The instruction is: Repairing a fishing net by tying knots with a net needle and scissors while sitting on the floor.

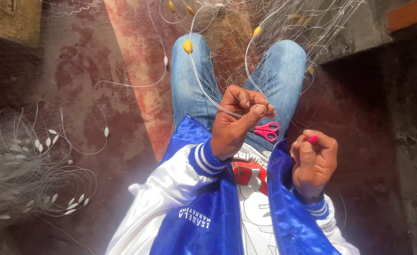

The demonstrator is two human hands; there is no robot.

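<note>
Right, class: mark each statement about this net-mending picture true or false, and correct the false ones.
1. The left hand pinches a white line. True.
2. Scissors with green handles lie on the lap. False: the handles are pink.
3. The right hand holds a small pink thing. True.
4. The person wears black trousers. False: blue jeans.
5. Yellow floats sit along the net. True.

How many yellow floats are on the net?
About 7: one on the left knee, two top centre, one between the knees, three small ones top right. Netting may hide more.
</note>
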